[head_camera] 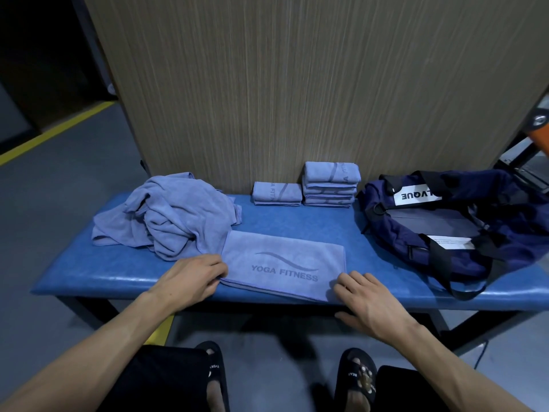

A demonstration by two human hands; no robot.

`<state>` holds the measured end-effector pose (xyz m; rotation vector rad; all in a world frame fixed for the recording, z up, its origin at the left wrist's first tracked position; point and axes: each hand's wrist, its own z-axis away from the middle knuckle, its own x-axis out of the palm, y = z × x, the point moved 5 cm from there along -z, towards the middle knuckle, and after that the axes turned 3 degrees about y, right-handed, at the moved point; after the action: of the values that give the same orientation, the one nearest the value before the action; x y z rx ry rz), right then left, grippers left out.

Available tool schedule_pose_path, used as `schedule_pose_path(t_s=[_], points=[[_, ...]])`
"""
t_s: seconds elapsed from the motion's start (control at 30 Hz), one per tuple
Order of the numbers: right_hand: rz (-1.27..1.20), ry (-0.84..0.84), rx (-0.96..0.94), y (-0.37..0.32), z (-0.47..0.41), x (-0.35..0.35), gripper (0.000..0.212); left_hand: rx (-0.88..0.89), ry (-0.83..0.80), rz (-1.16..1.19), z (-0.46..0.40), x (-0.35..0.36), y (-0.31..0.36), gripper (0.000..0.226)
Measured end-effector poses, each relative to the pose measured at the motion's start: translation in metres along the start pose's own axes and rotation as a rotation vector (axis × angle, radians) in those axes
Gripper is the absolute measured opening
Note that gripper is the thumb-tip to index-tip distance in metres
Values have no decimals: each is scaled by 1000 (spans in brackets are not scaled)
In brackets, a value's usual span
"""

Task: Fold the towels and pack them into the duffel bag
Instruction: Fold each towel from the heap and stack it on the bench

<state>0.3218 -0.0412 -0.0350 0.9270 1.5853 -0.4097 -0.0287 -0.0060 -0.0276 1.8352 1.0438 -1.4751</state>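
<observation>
While the left hand [191, 278] pinches its left edge, the towel [282, 264] lies beside the spread right hand [361, 298].

A blue padded bench [282, 221] on dark legs stands against a wood-grain panel [297, 84]. Grey floor [74, 173] carries a yellow line [56, 130] at left. Black slide sandals [358, 379] show below, orange-and-black equipment [537, 120] at right edge.
</observation>
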Motion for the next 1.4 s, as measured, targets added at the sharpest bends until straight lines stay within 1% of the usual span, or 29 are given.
schedule_pose_path(t_s=[0.03,0.07,0.13,0.17,0.2,0.3,0.37,0.43,0.5,0.6,0.63,0.73,0.77,0.83,0.9,0.97,1.03,1.07,1.13,1.17,1.27,1.33,1.4], points=[[32,-9,16,-1,-1,1,43,-4,0,1,0,0,0,13],[59,-5,33,-2,-3,2,41,-4,4,0,0,0,0,11],[93,41,55,-4,-5,3,29,-12,5,-6,0,1,1,10],[94,73,58,-5,-6,3,24,-20,7,-7,0,0,1,14],[87,99,63,-7,-6,2,18,-18,19,-11,0,1,1,17],[-12,131,105,-5,-4,1,9,-25,30,-4,0,-2,0,10],[-184,140,186,5,-3,-4,10,-32,56,31,1,-9,0,11],[-439,166,317,17,-1,-12,11,-71,91,108,0,-22,2,12],[-691,235,455,31,1,-22,6,-138,144,255,-2,-38,2,13],[-1054,351,622,51,-1,-34,17,-269,287,468,-10,-66,3,5],[-1168,410,669,57,-4,-37,19,-314,347,559,-14,-75,5,9],[-1353,591,853,75,-15,-44,16,-459,502,852,-35,-94,8,13],[-1399,625,918,79,-20,-42,12,-492,518,900,-44,-95,7,13],[-1422,631,1046,87,-33,-31,11,-528,486,943,-63,-84,-1,16],[-1335,574,1116,91,-46,-14,15,-608,387,1015,-79,-57,-12,19],[-1269,459,1164,92,-56,13,19,-730,261,1082,-88,-17,-20,23],[-1205,324,1222,90,-62,40,24,-839,185,1062,-89,25,-28,28],[-1170,263,1248,90,-64,49,29,-885,173,1011,-88,41,-32,28],[-1135,162,1284,91,-68,54,45,-955,203,884,-88,52,-38,25],[-1124,99,1273,91,-71,53,53,-960,231,831,-91,52,-39,24],[-1054,-107,1153,85,-79,47,73,-931,294,728,-98,44,-36,24],[-970,-203,1086,77,-80,46,76,-946,324,706,-96,43,-36,24],[-831,-257,1041,70,-78,45,70,-956,340,690,-91,46,-39,24]])
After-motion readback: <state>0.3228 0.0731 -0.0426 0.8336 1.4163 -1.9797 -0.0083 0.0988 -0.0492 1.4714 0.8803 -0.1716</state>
